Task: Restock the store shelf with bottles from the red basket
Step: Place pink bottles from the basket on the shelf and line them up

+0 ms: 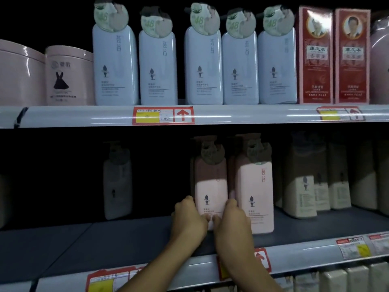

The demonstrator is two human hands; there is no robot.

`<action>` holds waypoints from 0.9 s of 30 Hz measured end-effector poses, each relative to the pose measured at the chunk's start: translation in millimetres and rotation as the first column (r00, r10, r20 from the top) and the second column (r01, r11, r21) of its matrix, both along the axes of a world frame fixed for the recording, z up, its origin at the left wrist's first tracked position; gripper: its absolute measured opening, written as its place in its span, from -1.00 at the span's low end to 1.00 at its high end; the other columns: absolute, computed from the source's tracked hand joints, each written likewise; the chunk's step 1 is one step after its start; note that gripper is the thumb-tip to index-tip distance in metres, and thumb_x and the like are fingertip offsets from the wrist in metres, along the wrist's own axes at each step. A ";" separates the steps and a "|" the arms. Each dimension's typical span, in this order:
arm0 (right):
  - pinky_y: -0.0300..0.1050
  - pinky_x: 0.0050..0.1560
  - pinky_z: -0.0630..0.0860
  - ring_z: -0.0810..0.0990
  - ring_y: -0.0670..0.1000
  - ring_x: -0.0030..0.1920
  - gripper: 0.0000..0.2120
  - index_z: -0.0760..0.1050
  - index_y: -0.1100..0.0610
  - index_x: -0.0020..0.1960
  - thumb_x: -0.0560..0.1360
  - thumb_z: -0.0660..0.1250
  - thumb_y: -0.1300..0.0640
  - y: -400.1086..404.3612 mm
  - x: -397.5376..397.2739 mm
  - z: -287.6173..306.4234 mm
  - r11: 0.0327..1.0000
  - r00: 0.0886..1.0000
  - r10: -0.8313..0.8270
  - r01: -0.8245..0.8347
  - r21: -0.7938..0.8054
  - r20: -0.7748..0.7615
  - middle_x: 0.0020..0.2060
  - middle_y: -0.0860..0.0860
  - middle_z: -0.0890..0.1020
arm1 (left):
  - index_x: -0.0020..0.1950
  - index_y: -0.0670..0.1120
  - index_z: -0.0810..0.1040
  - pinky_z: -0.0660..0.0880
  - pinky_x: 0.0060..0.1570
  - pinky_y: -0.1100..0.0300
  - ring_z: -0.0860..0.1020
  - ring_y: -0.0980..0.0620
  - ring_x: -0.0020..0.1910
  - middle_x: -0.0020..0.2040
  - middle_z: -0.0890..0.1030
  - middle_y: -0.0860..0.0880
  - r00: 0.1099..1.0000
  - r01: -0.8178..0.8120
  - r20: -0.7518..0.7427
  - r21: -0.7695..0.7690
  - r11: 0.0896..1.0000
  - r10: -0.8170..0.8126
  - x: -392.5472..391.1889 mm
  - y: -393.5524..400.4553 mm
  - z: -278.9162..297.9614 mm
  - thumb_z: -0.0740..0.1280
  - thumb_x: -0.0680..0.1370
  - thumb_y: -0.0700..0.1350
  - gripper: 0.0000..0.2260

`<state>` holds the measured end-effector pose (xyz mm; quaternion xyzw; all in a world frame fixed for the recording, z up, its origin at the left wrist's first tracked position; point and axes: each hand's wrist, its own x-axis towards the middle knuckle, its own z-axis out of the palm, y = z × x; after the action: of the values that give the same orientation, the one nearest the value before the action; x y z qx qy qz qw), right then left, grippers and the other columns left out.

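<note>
A pink pump bottle point(210, 186) stands upright on the dark middle shelf point(126, 237), just left of a second pink bottle point(255, 186). My left hand point(188, 220) wraps its lower left side and my right hand point(232, 222) its lower right side, thumbs meeting at the front near its base. Further left, deep in the shadow, stands a lone pale pump bottle point(117, 182). The red basket is out of view.
Several blue pump bottles point(203, 64) line the upper shelf, with pink tubs point(67, 76) to their left and red boxes point(315, 55) to their right. Beige bottles point(303, 184) fill the middle shelf's right end. Price tags point(163, 115) run along the shelf rails.
</note>
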<state>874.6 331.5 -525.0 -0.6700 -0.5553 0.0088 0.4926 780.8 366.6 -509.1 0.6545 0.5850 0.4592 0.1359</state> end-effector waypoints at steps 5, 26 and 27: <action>-0.05 0.02 0.55 0.62 0.09 0.07 -0.66 0.34 0.10 0.30 0.58 0.35 0.11 0.7 2.8 -2.6 0.999 0.999 0.023 -0.022 0.033 -0.033 0.05 0.07 0.64 | 0.16 -0.13 0.56 0.61 0.06 0.04 0.64 -0.08 0.08 0.12 0.66 -0.12 1.000 -0.015 0.008 0.009 1.000 0.015 1.2 0.7 -5.2 0.51 0.45 -0.16 -0.69; -0.13 0.09 0.55 0.61 -0.04 0.05 -0.84 0.57 0.14 0.15 0.59 0.34 0.15 -84.2 -28.7 -32.9 0.849 0.953 0.284 -0.301 0.434 0.107 0.03 0.00 0.66 | 0.13 -0.03 0.57 0.64 -0.14 0.10 0.66 0.09 -0.19 -0.12 0.70 0.03 0.958 0.133 0.233 0.160 0.978 -0.168 -51.4 -101.7 -9.3 0.42 0.48 -0.22 -0.75; -0.16 0.05 0.53 0.60 -0.05 0.01 -0.87 0.57 0.14 0.11 0.59 0.33 0.16 -98.4 -34.4 -45.0 0.833 0.939 0.320 -0.342 0.435 0.125 -0.02 0.00 0.65 | 0.08 -0.01 0.56 0.65 -0.15 0.07 0.67 0.06 -0.21 -0.15 0.70 0.01 0.950 0.155 0.246 0.171 0.973 -0.194 -58.5 -115.5 -21.8 0.40 0.48 -0.26 -0.77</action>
<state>840.2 233.1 -570.1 -0.4316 -0.6609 -0.0506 0.6119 722.3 251.1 -531.0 0.6460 0.4658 0.5699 0.2024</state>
